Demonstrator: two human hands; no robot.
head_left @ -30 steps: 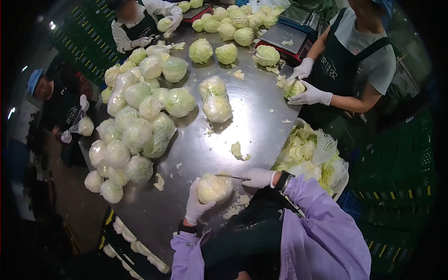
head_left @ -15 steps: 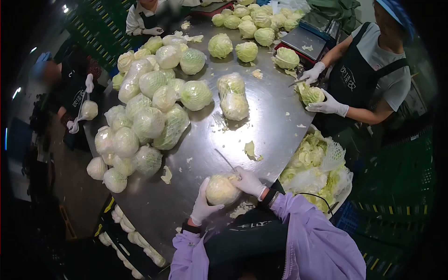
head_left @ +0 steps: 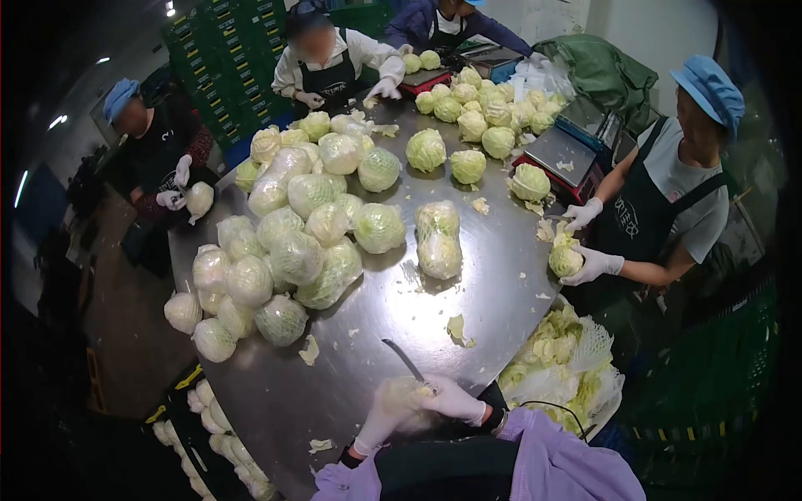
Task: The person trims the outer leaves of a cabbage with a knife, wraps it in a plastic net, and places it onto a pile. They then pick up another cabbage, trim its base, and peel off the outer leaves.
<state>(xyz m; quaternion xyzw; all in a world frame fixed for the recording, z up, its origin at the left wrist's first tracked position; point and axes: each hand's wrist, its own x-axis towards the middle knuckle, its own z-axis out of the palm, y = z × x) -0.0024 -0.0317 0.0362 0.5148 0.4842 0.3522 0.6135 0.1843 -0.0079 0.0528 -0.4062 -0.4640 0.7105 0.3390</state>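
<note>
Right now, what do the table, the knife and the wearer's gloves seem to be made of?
The table: likely stainless steel, brushed grey with blurred reflections. The knife: metal blade, thin, dull grey. Gloves on the left hand, cupping the cabbage, and right hand: thin white, probably latex or nitrile, close-fitting.

Steel table (head_left: 393,321) carries wrapped cabbages (head_left: 284,242), leaf scraps (head_left: 456,329).

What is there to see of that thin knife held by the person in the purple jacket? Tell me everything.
The thin, dark metal knife has a long, narrow blade tapering to a point. Its handle is hidden inside the white-gloved right hand. The blade slants up and to the left over the shiny steel table, its tip clear of the round pale green cabbage. Its base sits at the cabbage's top, while the gloved left hand cups that cabbage.
</note>
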